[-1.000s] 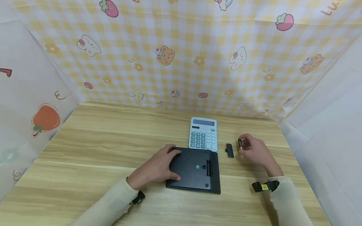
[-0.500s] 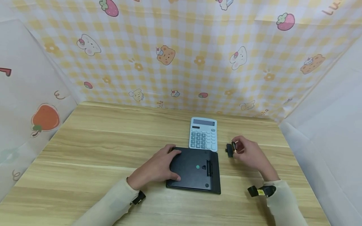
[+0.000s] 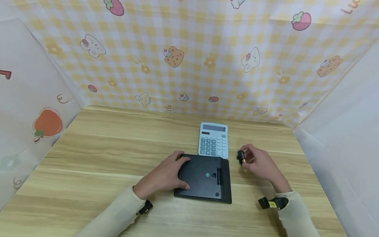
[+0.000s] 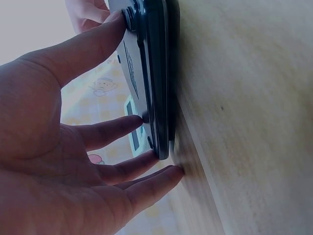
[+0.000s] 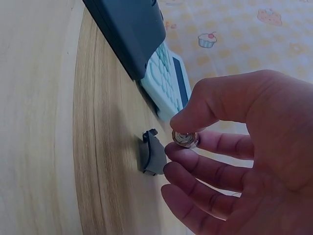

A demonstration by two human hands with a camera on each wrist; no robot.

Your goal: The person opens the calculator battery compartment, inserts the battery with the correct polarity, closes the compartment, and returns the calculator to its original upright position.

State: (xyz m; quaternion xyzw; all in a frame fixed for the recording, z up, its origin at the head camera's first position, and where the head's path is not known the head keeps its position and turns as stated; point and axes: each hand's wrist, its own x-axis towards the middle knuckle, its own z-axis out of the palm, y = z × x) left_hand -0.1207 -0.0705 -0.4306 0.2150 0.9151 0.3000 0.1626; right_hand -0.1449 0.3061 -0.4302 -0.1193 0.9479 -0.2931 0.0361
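Note:
A flat black calculator [image 3: 198, 179] lies underside up on the table, its battery slot [image 3: 219, 176] uncovered near the right edge. Over its left edge rests my left hand [image 3: 165, 174], thumb and fingertips touching the calculator, fingers fairly straight; the left wrist view shows the thumb [image 4: 93, 46] on the underside. My right hand [image 3: 261, 164] pinches a small cylindrical battery [image 5: 186, 139] between thumb and fingers, one round end facing the wrist camera. Just left of it lies the black battery cover [image 5: 155, 156], apart from the calculator and partly behind the battery in the head view.
A light blue calculator [image 3: 213, 140] lies face up behind the black one, right against its back edge. The wooden table [image 3: 112, 141] ends at a checked cloth [image 3: 189, 79] behind and white cloth walls on both sides.
My right hand has moved left with the battery, from beside the battery cover to right over its edge. The left hand and the black calculator have stayed in place.

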